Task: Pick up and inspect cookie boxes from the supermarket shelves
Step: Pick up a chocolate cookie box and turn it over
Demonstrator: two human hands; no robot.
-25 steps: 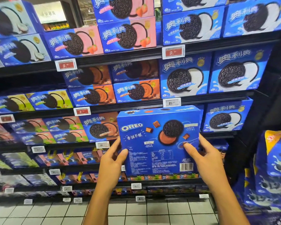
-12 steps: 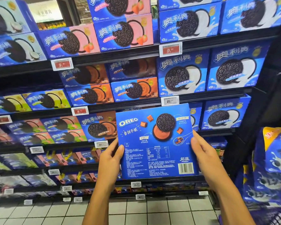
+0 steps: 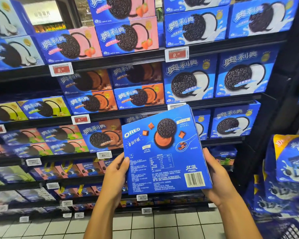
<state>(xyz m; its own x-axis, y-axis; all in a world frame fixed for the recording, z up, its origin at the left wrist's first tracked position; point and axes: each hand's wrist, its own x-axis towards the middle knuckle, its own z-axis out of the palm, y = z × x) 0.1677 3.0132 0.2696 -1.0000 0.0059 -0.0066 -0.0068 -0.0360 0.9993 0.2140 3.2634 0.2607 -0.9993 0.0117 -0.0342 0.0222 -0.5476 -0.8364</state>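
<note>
Black tiered shelving (image 3: 214, 45), white price tags (image 3: 176, 54) on rails; pale tiled floor (image 3: 162, 225) below

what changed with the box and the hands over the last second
The blue cookie box has tilted: its top edge, level a second ago, now slants up to the right. The view has also shifted, so sideways travel is unclear. The left hand and right hand hold its lower sides as before, printed back facing the camera.

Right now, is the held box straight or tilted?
Tilted: the box leans left between both hands, its top edge sloping up rightward.
</note>
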